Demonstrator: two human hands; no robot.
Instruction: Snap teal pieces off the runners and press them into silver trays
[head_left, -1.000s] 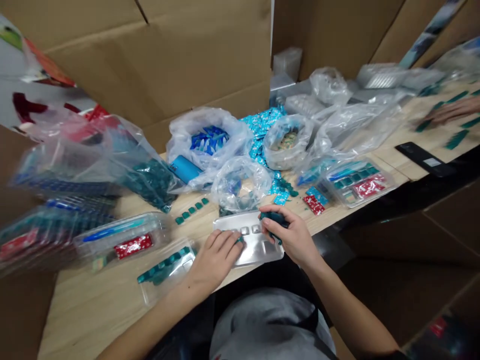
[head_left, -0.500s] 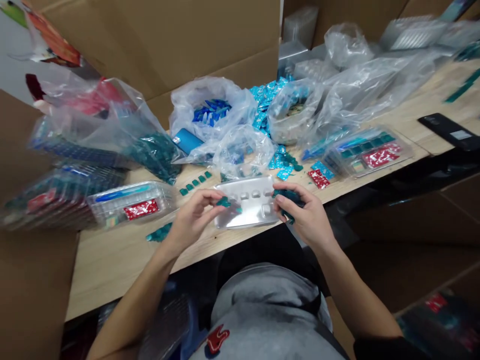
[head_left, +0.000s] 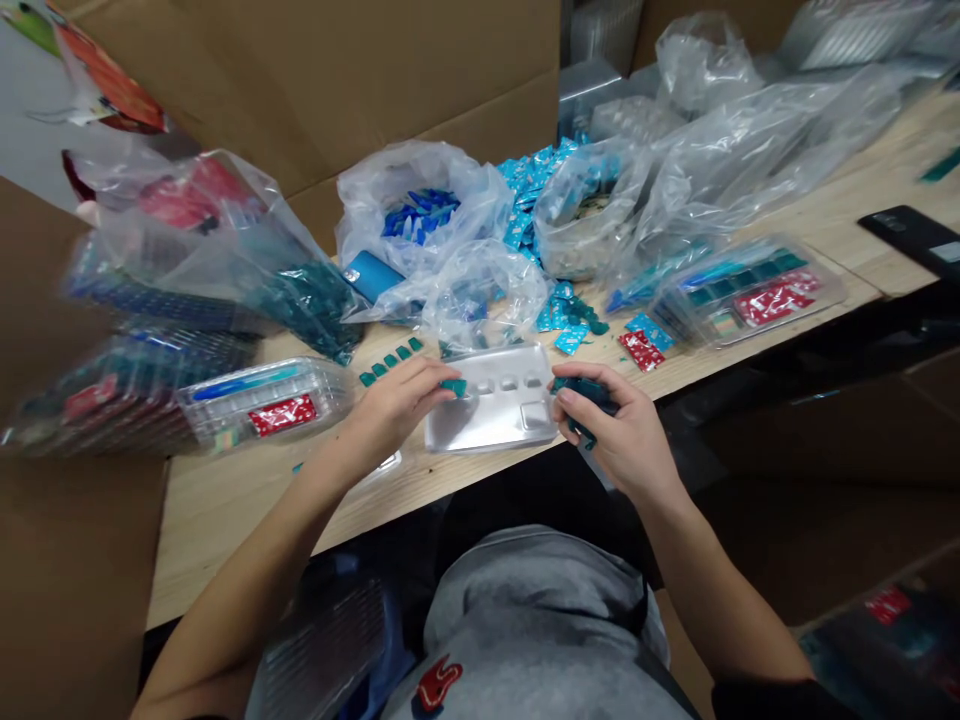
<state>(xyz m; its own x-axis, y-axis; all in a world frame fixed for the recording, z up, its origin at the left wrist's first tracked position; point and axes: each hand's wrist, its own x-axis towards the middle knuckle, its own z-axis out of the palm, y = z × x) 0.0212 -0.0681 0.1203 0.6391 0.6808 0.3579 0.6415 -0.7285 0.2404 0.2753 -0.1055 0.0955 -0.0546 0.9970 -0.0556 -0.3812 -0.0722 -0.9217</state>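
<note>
My left hand [head_left: 394,405] pinches a small teal piece [head_left: 453,387] at the left edge of a silver plastic blister tray [head_left: 487,425]. The tray lies on the wooden table [head_left: 225,525] between my hands, with several small square wells. My right hand [head_left: 615,430] grips a bunch of teal strip pieces [head_left: 585,398] over the tray's right edge, partly hidden by my fingers. A short row of teal squares [head_left: 390,361] lies just beyond my left hand.
Clear plastic bags [head_left: 424,210] of blue and teal packets crowd the far side. A clear box with a red label [head_left: 266,410] stands at left, and a black phone [head_left: 911,240] lies at right. Cardboard walls [head_left: 322,90] rise behind the table.
My left hand has moved closer to the tray's left edge, with the teal piece still in its fingers. The view has tilted slightly, and my left forearm now covers the teal pieces near the table's front.
</note>
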